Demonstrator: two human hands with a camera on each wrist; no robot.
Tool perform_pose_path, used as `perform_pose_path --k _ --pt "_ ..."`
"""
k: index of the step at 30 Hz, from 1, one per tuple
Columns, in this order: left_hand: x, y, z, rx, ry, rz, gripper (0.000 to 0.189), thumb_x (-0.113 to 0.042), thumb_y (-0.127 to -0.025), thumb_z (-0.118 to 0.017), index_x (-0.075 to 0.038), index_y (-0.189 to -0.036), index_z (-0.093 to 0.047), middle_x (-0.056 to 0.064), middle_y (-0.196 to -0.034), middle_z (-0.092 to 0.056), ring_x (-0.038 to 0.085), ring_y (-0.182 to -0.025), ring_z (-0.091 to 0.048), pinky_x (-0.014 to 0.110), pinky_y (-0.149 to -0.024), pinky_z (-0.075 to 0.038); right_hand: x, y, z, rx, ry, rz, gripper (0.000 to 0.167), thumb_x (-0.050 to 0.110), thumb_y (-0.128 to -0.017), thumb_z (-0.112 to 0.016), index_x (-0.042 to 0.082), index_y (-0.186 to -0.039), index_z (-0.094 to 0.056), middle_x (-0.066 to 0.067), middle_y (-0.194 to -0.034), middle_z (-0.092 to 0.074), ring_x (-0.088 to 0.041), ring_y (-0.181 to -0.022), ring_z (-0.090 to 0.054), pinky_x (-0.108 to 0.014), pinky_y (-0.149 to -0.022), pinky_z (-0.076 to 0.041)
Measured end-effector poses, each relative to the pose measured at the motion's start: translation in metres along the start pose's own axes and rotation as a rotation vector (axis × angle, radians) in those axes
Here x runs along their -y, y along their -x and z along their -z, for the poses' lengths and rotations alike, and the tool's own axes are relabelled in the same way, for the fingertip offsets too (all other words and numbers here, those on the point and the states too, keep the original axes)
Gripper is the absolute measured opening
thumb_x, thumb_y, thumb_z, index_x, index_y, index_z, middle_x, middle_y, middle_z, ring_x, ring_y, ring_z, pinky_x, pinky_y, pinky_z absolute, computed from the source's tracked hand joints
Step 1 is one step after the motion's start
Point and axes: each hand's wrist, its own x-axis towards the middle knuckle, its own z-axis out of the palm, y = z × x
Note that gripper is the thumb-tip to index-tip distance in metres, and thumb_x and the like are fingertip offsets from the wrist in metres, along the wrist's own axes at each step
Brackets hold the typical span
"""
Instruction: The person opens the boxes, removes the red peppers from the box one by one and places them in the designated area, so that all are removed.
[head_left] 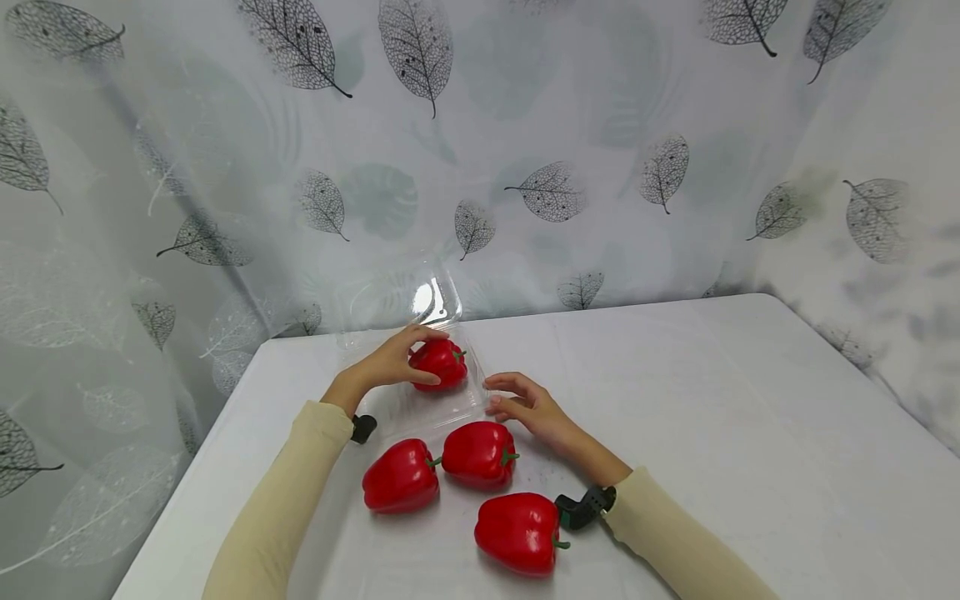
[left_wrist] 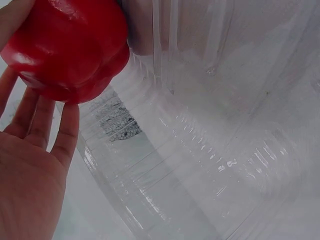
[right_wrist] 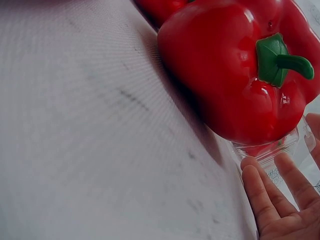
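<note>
My left hand (head_left: 392,360) grips a red bell pepper (head_left: 441,365) with a green stem, fingers over its far side and thumb in front. The pepper is inside a clear plastic container (head_left: 405,412), whose clear walls fill much of the left wrist view. At the container's right edge is my right hand (head_left: 534,410), its fingers loosely extended; whether they touch the rim I cannot tell. Closer to me on the table lie three more red bell peppers: a left one (head_left: 401,477), a middle one (head_left: 480,455) and a front right one (head_left: 519,533).
The container's clear lid (head_left: 390,292) stands raised at the back, by a curtain (head_left: 510,250) with leaf prints. A white cloth covers the table (head_left: 675,400). Dark straps sit on both wrists, the right one (head_left: 588,507) close to the front pepper's stem.
</note>
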Motion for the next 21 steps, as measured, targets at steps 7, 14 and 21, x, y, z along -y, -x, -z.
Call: perform_pose_path --k 7,14,21 --pt "0.0012 -0.0013 -0.0012 0.009 -0.001 -0.003 0.069 -0.012 -0.078 -0.081 -0.007 -0.139 -0.049 0.014 -0.134 -0.053 0.031 -0.124 -0.049 0.046 -0.097 -0.05 0.001 0.0002 0.0002 0.001 0.004 0.009 0.044 0.023 -0.097 -0.061 0.008 -0.136 -0.048 -0.02 -0.139 -0.051 -0.032 -0.108 -0.066 -0.04 -0.091 -0.054" --pt "0.0008 -0.0009 -0.0022 0.008 -0.005 -0.022 0.067 -0.013 -0.079 -0.081 -0.009 -0.138 -0.05 0.014 -0.133 -0.053 0.031 -0.123 -0.049 0.047 -0.098 -0.05 0.0017 -0.0001 -0.0005 0.006 0.003 0.007 0.043 0.021 -0.097 -0.06 0.006 -0.136 -0.048 -0.021 -0.139 -0.05 -0.035 -0.109 -0.065 -0.042 -0.092 -0.054" --pt "0.0011 -0.0006 -0.0007 0.007 -0.02 -0.036 0.067 -0.013 -0.079 -0.081 -0.007 -0.138 -0.05 0.014 -0.132 -0.054 0.031 -0.121 -0.05 0.046 -0.097 -0.05 0.0008 -0.0016 -0.0007 0.007 -0.011 0.011 0.042 0.02 -0.098 -0.059 0.006 -0.136 -0.048 -0.021 -0.139 -0.051 -0.035 -0.109 -0.064 -0.04 -0.091 -0.054"
